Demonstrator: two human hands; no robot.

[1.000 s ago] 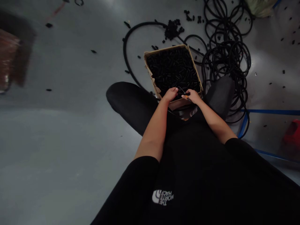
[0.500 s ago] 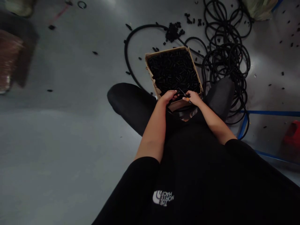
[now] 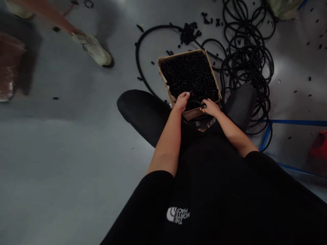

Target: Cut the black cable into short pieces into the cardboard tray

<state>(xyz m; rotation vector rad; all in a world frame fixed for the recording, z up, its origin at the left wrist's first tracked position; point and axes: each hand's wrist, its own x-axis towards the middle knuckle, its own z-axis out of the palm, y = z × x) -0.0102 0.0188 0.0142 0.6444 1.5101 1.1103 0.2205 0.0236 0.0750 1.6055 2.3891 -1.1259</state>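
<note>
A cardboard box [image 3: 163,80] full of short black pieces [image 3: 191,73] stands between my knees. Over its near left part is my left hand [image 3: 182,101], fingers closed together; whatever they pinch is too small to make out. My right hand [image 3: 209,107], above the near right edge of the box, is closed around a small tool [image 3: 203,109] with an orange part on its handle. The two hands are apart.
Coiled black hose [image 3: 246,64] lies beyond and right of the box, with a pile of black pieces [image 3: 188,33] nearby. Another person's shoe [image 3: 95,51] is on the floor at upper left. A blue frame [image 3: 296,122] and red object [image 3: 318,149] are at right.
My left hand has moved slightly up and away from my right hand, and its fingers have closed. Another person's leg and shoe have come into view at upper left.
</note>
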